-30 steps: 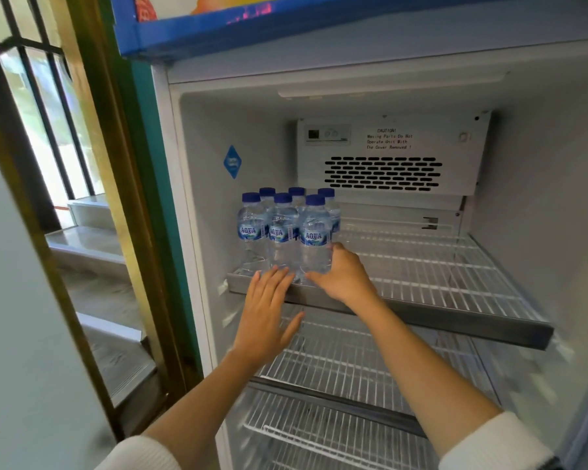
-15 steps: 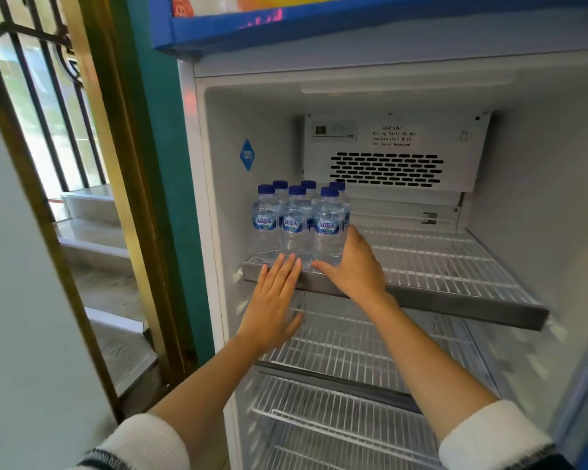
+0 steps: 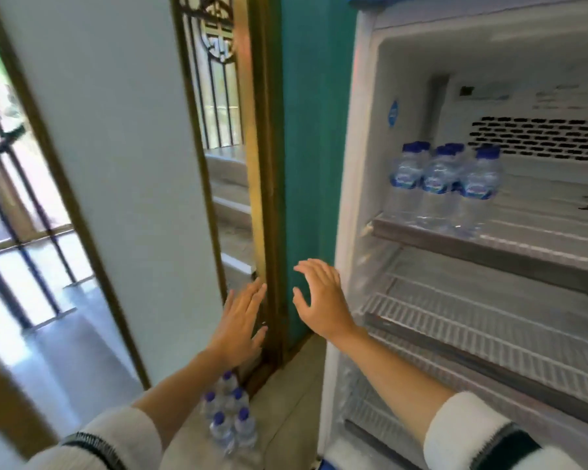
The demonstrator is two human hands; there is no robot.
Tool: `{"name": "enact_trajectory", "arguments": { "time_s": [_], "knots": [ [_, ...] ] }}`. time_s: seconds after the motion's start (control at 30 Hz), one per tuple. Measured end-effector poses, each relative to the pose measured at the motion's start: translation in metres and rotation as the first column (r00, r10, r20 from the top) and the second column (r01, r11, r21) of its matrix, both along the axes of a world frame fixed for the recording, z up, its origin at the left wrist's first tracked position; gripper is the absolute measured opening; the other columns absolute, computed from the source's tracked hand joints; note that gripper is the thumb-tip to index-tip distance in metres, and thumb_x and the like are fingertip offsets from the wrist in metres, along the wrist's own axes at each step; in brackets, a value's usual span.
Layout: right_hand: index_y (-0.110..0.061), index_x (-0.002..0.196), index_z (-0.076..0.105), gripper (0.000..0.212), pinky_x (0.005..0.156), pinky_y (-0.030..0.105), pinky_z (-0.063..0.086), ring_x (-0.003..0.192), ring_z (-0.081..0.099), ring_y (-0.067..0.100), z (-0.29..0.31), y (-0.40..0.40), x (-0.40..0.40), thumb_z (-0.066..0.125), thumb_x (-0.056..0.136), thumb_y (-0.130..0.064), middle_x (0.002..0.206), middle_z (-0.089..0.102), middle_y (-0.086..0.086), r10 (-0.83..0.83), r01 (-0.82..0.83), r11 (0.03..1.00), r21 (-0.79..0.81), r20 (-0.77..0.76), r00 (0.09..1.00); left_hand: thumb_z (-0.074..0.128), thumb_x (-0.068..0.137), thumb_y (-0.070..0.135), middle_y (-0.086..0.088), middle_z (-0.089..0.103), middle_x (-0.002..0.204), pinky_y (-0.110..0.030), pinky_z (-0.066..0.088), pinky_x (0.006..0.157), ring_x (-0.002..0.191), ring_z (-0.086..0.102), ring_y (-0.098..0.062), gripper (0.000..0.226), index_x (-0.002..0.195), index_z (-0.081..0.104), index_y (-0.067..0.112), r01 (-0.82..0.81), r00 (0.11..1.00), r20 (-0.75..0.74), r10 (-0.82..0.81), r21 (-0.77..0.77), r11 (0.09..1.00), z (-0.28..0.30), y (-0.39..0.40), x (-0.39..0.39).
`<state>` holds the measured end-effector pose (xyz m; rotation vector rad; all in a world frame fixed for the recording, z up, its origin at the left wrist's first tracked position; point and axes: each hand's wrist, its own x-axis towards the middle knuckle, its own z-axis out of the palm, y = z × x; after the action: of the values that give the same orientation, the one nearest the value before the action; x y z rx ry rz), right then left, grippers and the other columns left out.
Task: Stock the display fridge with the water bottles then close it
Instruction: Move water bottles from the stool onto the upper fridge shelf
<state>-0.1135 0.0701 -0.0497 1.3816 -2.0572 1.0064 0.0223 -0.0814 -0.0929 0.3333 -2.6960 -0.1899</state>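
The display fridge (image 3: 364, 164) stands open on the right. A pack of several blue-capped water bottles (image 3: 438, 184) sits at the left end of its top wire shelf (image 3: 462, 242). A second pack of water bottles (image 3: 230, 422) stands on the floor below my left forearm. My left hand (image 3: 241, 320) and my right hand (image 3: 319, 300) hover in the air left of the fridge, both with fingers spread and holding nothing.
The fridge's lower wire shelves (image 3: 489, 337) hold nothing. A teal wall (image 3: 306, 147) and a gold-framed panel (image 3: 258, 130) stand left of the fridge. The white fridge door (image 3: 109, 164) swings out at the left, with barred glass doors behind.
Both hands have left the bottle pack on the top shelf and drawn back out of the fridge to the left. My view has swung left and down, bringing the floor pack into sight.
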Motion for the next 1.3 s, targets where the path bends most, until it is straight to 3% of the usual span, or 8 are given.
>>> {"name": "enact_trajectory", "arguments": {
  "time_s": [0.17,0.3,0.5,0.77,0.93,1.07,1.2,1.3],
  "knots": [
    [-0.011,0.132,0.05,0.043,0.11,0.038,0.034,0.126,0.047,0.02,-0.063,-0.064,0.052,0.057,0.091,-0.022,0.131,0.055,0.004,0.133,-0.192,0.945,0.265,0.226,0.965,0.058,0.092,0.03,-0.003,0.015,0.16,-0.037,-0.003,0.119,0.148,0.011,-0.019,0.076,0.153,0.013,0.02,-0.168,0.983,0.096,0.158,0.104,0.98,-0.048,-0.043,0.097],
    [-0.015,0.141,0.041,0.053,0.111,0.034,0.03,0.131,0.044,0.019,-0.12,-0.095,0.083,0.057,0.093,-0.029,0.139,0.05,0.003,0.058,-0.243,0.865,0.439,0.393,0.918,0.057,0.092,0.029,-0.003,0.022,0.158,-0.038,0.001,0.118,0.145,0.02,-0.021,0.073,0.153,0.018,0.019,-0.305,0.943,0.195,0.268,0.194,0.933,-0.092,-0.058,0.158],
    [-0.016,0.136,0.043,0.051,0.102,0.037,0.042,0.124,0.049,0.026,-0.19,-0.119,0.103,0.062,0.09,-0.026,0.133,0.052,0.007,-0.096,-0.296,0.794,0.53,0.591,0.801,0.058,0.09,0.036,-0.002,0.031,0.154,-0.044,0.014,0.12,0.142,0.028,-0.021,0.067,0.149,0.029,0.021,-0.481,0.85,0.373,0.372,0.258,0.838,-0.156,-0.061,0.201],
    [-0.015,0.141,0.036,0.059,0.096,0.037,0.048,0.122,0.052,0.028,-0.275,-0.127,0.08,0.062,0.09,-0.023,0.137,0.05,0.01,-0.301,-0.357,0.662,0.659,0.67,0.679,0.06,0.091,0.036,0.0,0.042,0.146,-0.043,0.029,0.114,0.135,0.038,-0.019,0.056,0.142,0.04,0.024,-0.604,0.773,0.515,0.37,0.421,0.677,-0.23,-0.049,0.177],
    [-0.015,0.14,0.036,0.06,0.095,0.033,0.047,0.121,0.053,0.026,-0.32,-0.134,0.066,0.065,0.088,-0.021,0.138,0.05,0.007,-0.38,-0.391,0.584,0.711,0.665,0.643,0.063,0.09,0.032,-0.002,0.047,0.141,-0.038,0.04,0.108,0.128,0.046,-0.02,0.056,0.141,0.042,0.023,-0.683,0.722,0.573,0.388,0.506,0.527,-0.267,-0.054,0.14],
    [-0.018,0.143,0.032,0.064,0.097,0.035,0.047,0.123,0.051,0.024,-0.355,-0.14,0.056,0.064,0.088,-0.018,0.141,0.047,0.004,-0.431,-0.424,0.545,0.723,0.676,0.598,0.066,0.089,0.024,-0.003,0.043,0.144,-0.033,0.038,0.108,0.132,0.042,-0.019,0.06,0.142,0.039,0.019,-0.725,0.687,0.587,0.427,0.592,0.352,-0.299,-0.064,0.107],
    [-0.022,0.139,0.035,0.063,0.093,0.031,0.044,0.12,0.052,0.023,-0.389,-0.15,0.047,0.066,0.085,-0.014,0.138,0.048,0.002,-0.412,-0.43,0.567,0.703,0.694,0.591,0.07,0.085,0.02,-0.005,0.04,0.145,-0.033,0.037,0.11,0.132,0.041,-0.02,0.07,0.145,0.035,0.016,-0.721,0.685,0.584,0.436,0.63,0.29,-0.332,-0.076,0.078],
    [-0.025,0.135,0.04,0.063,0.091,0.028,0.046,0.117,0.054,0.02,-0.411,-0.154,0.045,0.073,0.082,-0.025,0.131,0.051,0.0,-0.382,-0.426,0.622,0.657,0.73,0.567,0.071,0.084,0.021,-0.004,0.04,0.143,-0.034,0.036,0.11,0.131,0.04,-0.019,0.069,0.143,0.037,0.017,-0.677,0.715,0.505,0.483,0.673,0.299,-0.35,-0.082,0.057]
  ]
}}
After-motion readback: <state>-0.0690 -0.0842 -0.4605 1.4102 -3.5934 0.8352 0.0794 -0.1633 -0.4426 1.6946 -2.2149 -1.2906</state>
